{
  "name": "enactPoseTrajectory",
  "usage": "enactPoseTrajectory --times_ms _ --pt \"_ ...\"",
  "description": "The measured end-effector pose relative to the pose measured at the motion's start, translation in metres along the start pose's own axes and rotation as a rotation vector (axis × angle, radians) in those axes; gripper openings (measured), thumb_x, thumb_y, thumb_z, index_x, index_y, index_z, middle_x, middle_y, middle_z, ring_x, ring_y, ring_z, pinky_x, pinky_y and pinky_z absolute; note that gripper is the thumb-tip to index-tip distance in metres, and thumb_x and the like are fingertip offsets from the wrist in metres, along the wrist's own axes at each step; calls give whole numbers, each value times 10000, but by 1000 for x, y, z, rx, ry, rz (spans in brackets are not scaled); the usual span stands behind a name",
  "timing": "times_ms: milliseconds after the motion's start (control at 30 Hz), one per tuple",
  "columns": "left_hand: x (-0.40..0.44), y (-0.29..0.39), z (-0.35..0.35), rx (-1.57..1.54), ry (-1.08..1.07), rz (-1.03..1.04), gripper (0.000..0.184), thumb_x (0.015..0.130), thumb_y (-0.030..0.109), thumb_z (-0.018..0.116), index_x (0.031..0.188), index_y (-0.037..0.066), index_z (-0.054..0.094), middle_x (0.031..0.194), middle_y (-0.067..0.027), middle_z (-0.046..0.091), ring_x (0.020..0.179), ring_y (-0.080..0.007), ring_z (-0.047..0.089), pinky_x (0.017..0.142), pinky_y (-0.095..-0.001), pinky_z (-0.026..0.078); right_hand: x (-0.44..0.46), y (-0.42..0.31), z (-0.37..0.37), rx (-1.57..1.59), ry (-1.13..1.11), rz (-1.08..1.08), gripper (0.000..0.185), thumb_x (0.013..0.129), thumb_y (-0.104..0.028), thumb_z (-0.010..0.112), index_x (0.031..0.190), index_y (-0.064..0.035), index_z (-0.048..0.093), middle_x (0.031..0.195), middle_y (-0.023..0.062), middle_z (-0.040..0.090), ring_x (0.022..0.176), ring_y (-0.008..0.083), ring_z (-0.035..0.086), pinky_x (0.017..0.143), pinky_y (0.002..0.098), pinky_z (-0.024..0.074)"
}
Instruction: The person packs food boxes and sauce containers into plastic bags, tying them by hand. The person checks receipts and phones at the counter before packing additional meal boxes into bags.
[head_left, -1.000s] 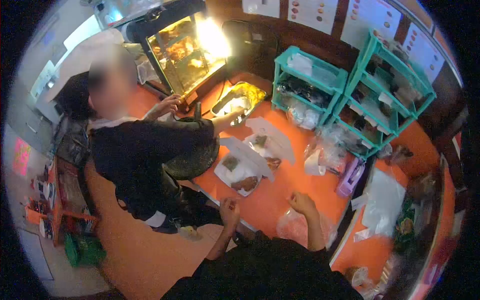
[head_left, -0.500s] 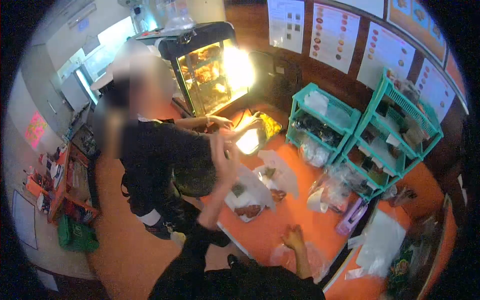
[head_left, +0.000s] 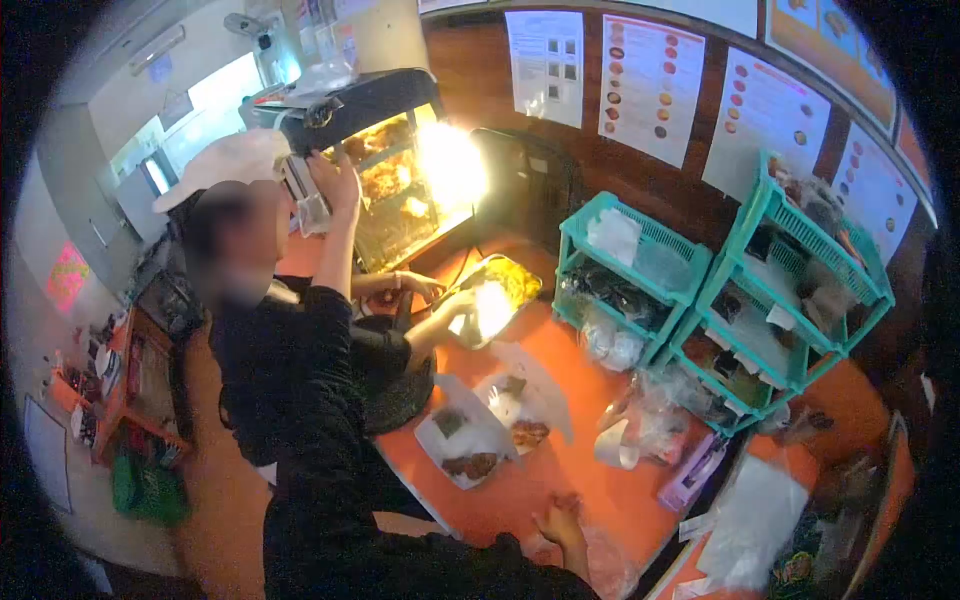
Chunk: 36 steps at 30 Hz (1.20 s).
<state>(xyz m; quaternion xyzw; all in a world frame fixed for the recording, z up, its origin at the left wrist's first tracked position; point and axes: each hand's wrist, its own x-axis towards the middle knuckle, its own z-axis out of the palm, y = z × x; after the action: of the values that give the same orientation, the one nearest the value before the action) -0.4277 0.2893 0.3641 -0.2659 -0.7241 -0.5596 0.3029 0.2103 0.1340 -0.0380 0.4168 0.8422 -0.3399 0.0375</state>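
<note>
My left hand (head_left: 338,185) is raised at the end of a lifted black sleeve, in line with the food warmer's left edge. Its fingers look apart, with nothing plainly in them. Low over the orange counter (head_left: 500,490) is my right hand (head_left: 560,522), its fingers loosely bent and apart, beside a thin clear plastic bag (head_left: 608,570). Farther along lie two white paper-lined portions: the nearer portion (head_left: 462,440) holds a brown fried piece and rice, and the other portion (head_left: 515,405) also has a brown piece.
A co-worker (head_left: 240,230) in a white cap stands at left, a hand (head_left: 465,305) at a metal tray (head_left: 535,315) of yellow food. Behind is a lit food warmer (head_left: 390,180). Green basket racks (head_left: 640,270), bagged supplies (head_left: 640,430) and a purple box (head_left: 693,475) line the right.
My left hand has risen and moved left, away from above the counter. My right hand has shifted slightly left and down. The view has turned a little, and the co-worker's head shows more clearly.
</note>
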Motion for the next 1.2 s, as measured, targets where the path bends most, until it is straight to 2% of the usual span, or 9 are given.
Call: enactPoseTrajectory --times_ms 100,167,267,300,367,433,633,967,1200 --pt "23 -5 0 198 488 222 610 819 317 494 1243 -108 388 1192 -310 447 1129 -419 411 981 -477 297 3 -9 -8 -49 -9 106 750 796 -459 527 1305 51 320 1345 401 171 1281 539 97 1045 599 60" --pt "0 6 -6 88 476 284 598 810 302 501 1236 -105 394 1177 -301 453 1113 -410 419 968 -472 306 -3 -19 -21 9 -37 93 701 810 -441 517 1312 14 335 1342 382 212 1270 541 139 1044 598 90" --pt "-107 54 -9 -163 123 396 582 797 279 512 1224 -101 404 1154 -287 461 1090 -395 431 948 -466 318 -2 -8 3 -121 131 102 581 802 -413 524 1234 -30 452 1335 304 317 1226 530 246 1013 606 180" --pt "-151 70 -7 -243 -50 415 576 793 271 515 1220 -100 407 1146 -283 464 1083 -391 435 941 -463 323 1 -9 6 -55 210 210 581 802 -413 524 1234 -30 452 1335 304 317 1226 530 246 1013 606 180" --pt "-232 100 -1 -369 -391 462 566 784 256 522 1212 -98 413 1131 -274 470 1067 -381 443 928 -459 331 10 -11 11 -149 88 63 493 775 -405 535 1124 -56 532 1293 241 411 1169 465 352 965 590 264" --pt "-306 123 -2 -444 -668 523 556 775 240 529 1205 -95 419 1116 -265 475 1052 -372 451 915 -454 340 11 -17 13 -77 94 81 462 772 -391 537 1097 -62 542 1258 230 429 1148 452 370 955 579 277" --pt "-427 172 -32 -480 -1015 642 528 749 194 550 1181 -88 438 1071 -237 492 1006 -344 474 875 -441 366 7 -27 23 34 236 215 368 763 -348 542 1014 -80 573 1151 198 483 1083 414 425 925 544 317" --pt "-465 176 -49 -324 -925 553 492 705 117 586 1143 -75 469 995 -192 520 930 -297 514 809 -418 409 -73 13 -6 22 484 432 224 748 -278 550 877 -111 625 974 145 574 975 349 516 875 487 383" --pt "-519 195 -118 -341 -550 605 475 675 63 610 1116 -66 491 942 -161 540 877 -264 542 763 -402 439 -155 19 -12 -27 467 394 184 739 -237 555 827 -101 642 903 134 618 894 328 571 793 459 439"
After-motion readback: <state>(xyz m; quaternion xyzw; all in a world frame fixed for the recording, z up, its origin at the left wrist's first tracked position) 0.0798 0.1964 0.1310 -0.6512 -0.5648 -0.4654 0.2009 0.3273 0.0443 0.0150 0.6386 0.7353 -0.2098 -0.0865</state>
